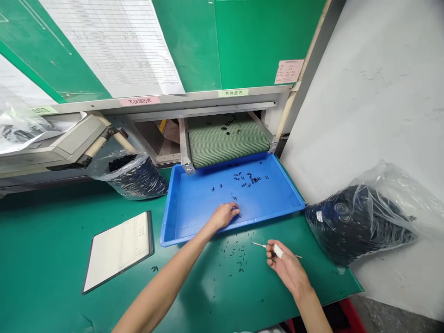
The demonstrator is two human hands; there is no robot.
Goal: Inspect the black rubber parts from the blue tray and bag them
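My left hand [226,215] reaches over the front rim of a blue plastic tray [194,212], fingers curled down and together. Whatever is between its fingertips is hidden. Small black moulded parts [255,180] lie scattered in the tray beyond it. A slender, light-coloured tool [259,244] with a thin tip sits in my right hand [280,256], its tip pointing left and its other end showing behind the hand. White tape wraps the thumb. Between the hands, tiny black slivers [239,253] are strewn over the green tabletop [194,286].
A green mesh conveyor belt [225,143] carrying a few black parts ends above the tray's back edge. Clear bags of black parts stand left [138,178] and right [354,222]. An open notebook [118,249] lies at left. A red bin [350,314] is below the table's front edge.
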